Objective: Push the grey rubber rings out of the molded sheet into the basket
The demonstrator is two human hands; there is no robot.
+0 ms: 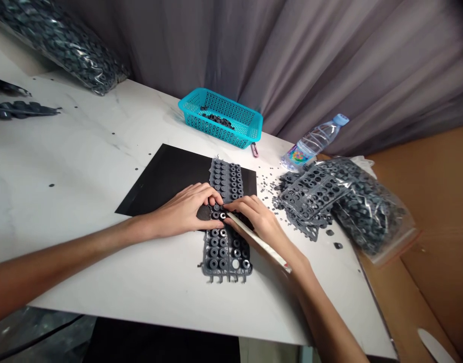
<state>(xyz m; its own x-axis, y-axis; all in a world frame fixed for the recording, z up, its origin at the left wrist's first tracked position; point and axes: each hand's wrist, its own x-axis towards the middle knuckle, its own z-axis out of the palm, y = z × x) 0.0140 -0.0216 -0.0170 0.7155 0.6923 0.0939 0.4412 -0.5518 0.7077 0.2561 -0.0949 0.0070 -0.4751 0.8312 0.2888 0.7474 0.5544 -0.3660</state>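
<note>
- One white surface (83, 166) carries everything we see, with a grey curtain (330, 60) hanging behind it.
- At the right edge we see a clear bag (371, 217) packed with grey parts, and a second bag (61, 40) like it lies at the far left corner.
- A black mat (167, 176) lies in the middle of the surface, under the far half of the work.
- A turquoise basket (250, 126) stands beyond the mat, with a few dark pieces lying in it.
- A heap of emptied grey sheets (310, 196) lies against the right-hand bag, with loose bits scattered about it.
- A water bottle (314, 140) lies on its side behind that heap.
- The grey rubber sheet (226, 247), studded with rows of small round pieces, reaches from the mat towards the near edge; both hands rest on its middle.
- Our left hand (186, 209) lies flat on the sheet, its grip loose, fingers curled and pressing down, holding nothing.
- Our right hand (256, 217) has its grip closed round a thin pale tool (262, 242), the tip of which touches one round piece beside the left fingertips.
</note>
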